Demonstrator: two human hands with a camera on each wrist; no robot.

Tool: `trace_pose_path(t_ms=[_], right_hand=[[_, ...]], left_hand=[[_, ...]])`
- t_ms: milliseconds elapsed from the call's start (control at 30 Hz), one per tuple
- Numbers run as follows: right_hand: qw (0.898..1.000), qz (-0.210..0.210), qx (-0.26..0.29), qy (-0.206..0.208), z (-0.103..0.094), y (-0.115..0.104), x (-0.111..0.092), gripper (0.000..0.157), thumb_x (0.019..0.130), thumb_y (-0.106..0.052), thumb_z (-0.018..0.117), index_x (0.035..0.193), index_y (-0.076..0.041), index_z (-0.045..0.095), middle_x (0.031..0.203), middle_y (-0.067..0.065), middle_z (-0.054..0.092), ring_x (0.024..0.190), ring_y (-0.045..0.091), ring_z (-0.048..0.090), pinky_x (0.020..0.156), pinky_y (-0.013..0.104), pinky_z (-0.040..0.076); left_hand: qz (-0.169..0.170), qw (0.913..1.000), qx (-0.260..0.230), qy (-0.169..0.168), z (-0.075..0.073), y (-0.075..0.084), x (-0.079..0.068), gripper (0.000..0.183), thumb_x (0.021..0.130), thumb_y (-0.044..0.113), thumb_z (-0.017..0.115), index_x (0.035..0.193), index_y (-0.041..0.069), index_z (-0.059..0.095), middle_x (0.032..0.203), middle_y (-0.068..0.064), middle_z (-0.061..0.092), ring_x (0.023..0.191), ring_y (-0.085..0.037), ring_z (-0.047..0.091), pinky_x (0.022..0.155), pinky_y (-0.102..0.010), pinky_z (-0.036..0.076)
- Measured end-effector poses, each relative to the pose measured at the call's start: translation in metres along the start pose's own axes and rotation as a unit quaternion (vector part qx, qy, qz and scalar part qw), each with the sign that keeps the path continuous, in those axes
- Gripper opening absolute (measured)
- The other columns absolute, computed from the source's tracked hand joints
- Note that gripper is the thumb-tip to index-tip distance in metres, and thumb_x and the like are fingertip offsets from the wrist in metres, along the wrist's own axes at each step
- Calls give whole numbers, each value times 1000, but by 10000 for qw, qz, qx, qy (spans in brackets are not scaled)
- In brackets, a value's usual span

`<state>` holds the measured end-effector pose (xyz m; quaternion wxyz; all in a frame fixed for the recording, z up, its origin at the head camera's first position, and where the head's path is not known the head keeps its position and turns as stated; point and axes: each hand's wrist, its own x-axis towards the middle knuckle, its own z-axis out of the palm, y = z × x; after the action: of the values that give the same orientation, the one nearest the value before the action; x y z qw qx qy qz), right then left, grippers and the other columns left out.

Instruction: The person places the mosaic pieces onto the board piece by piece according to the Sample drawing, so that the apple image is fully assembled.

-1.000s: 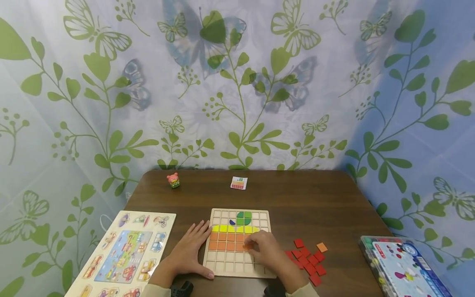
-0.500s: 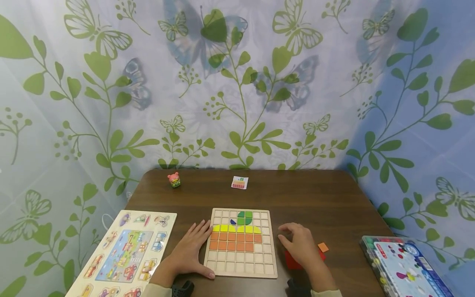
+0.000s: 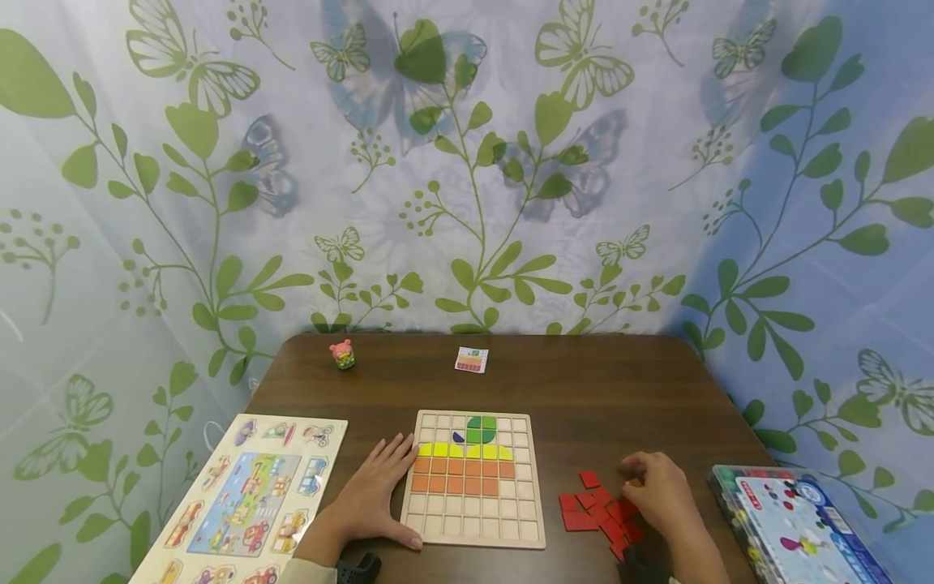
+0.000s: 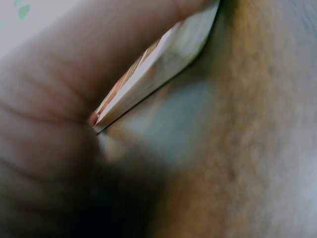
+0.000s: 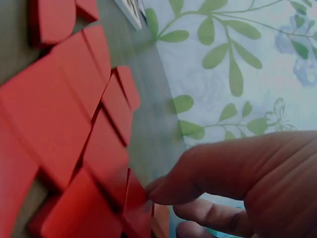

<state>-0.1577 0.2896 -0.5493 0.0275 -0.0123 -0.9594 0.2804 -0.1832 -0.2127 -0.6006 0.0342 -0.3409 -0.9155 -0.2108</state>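
Note:
A wooden grid board (image 3: 503, 531) lies on the table, with green, blue, yellow and orange pieces set in its upper rows. My left hand (image 3: 372, 491) rests spread at the board's left edge, thumb at the near corner and fingertips along the side. In the left wrist view a blurred finger crosses in front of the board's edge (image 4: 158, 74). To the right, my right hand (image 3: 660, 491) has its fingers curled at the far side of the loose red tiles (image 3: 580, 519). Thumb and fingers pinch an orange tile (image 5: 160, 218), mostly hidden behind the thumb and a red tile.
A picture puzzle board (image 3: 244, 503) lies on the left. At the back are a small pattern card (image 3: 471, 359) and a pink-topped figurine (image 3: 342, 354). A clear plastic box (image 3: 799, 519) with a printed lid stands at the right edge. Patterned cloth hangs behind the table.
My right hand has moved right from the board, across the red tiles, to the orange tile. Another orange piece now sits in the board's second orange row. The left hand stays put.

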Motion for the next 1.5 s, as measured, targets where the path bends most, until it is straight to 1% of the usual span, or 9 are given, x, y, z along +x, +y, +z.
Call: trace_pose_path(t_ms=[67, 267, 567, 733, 900, 1133, 1267, 1367, 1500], right_hand=[[10000, 25, -15, -71, -1, 4, -1, 26, 78, -5, 84, 103, -2, 77, 101, 14, 67, 99, 39, 63, 89, 60, 52], [9995, 227, 22, -224, 0, 6, -3, 20, 84, -7, 84, 101, -2, 75, 99, 12, 64, 92, 33, 63, 83, 58, 54], [9989, 428, 157, 68, 5, -4, -2, 19, 83, -5, 83, 100, -1, 75, 94, 7, 69, 88, 29, 66, 79, 54, 57], [9987, 339, 330, 195, 15, -18, 1, 21, 84, -3, 83, 104, 0, 75, 95, 7, 71, 87, 26, 68, 78, 52, 60], [9973, -199, 574, 404, 35, -42, 2, 23, 81, 3, 85, 102, -2, 76, 91, 3, 70, 81, 20, 68, 74, 46, 60], [9901, -1130, 757, 348, 65, -80, 3, 26, 80, 5, 88, 95, -12, 76, 90, -6, 68, 79, 10, 62, 68, 32, 57], [9784, -1801, 1005, 99, 77, -100, 2, 24, 82, 5, 87, 95, -12, 75, 90, -8, 69, 78, 12, 63, 67, 29, 57], [9655, -2295, 1220, -139, 85, -110, 0, 21, 84, 6, 85, 96, -9, 75, 92, -5, 71, 81, 14, 67, 70, 29, 60], [9535, -2765, 1151, -326, 94, -117, 0, 22, 83, 7, 86, 93, -9, 75, 91, -5, 70, 83, 11, 68, 74, 28, 61]], left_hand=[[14, 10000, 16, 17, 1, 0, 0, 140, 63, 93, 73, 162, 1, 38, 171, -17, 26, 156, -39, 22, 123, -61, 17], [32, 10000, -18, 70, 1, -1, -1, 140, 62, 93, 73, 162, 1, 38, 170, -17, 26, 156, -40, 22, 123, -61, 18], [0, 9999, -148, 28, 2, -1, 0, 141, 62, 92, 74, 163, 2, 36, 171, -16, 26, 156, -39, 20, 124, -60, 16], [-13, 10000, -79, 3, 0, 0, -1, 141, 62, 92, 74, 163, 2, 36, 171, -16, 25, 156, -38, 21, 124, -60, 16], [32, 9999, -82, 48, 0, 0, -1, 140, 62, 92, 74, 162, 1, 38, 170, -16, 26, 156, -39, 21, 123, -61, 17], [-12, 9999, -124, 32, 2, -1, -1, 140, 62, 92, 74, 163, 1, 37, 171, -16, 26, 156, -40, 21, 123, -62, 17], [-69, 9999, -141, -2, 3, -1, -1, 141, 62, 92, 74, 163, 2, 36, 171, -15, 25, 157, -39, 19, 123, -61, 15], [-77, 9999, -130, 6, 3, -1, -1, 142, 61, 93, 74, 164, 2, 36, 172, -15, 24, 157, -38, 19, 124, -60, 14], [-85, 9999, -134, -12, 4, -2, -1, 142, 61, 92, 75, 164, 3, 35, 172, -14, 24, 157, -37, 18, 124, -59, 14]])
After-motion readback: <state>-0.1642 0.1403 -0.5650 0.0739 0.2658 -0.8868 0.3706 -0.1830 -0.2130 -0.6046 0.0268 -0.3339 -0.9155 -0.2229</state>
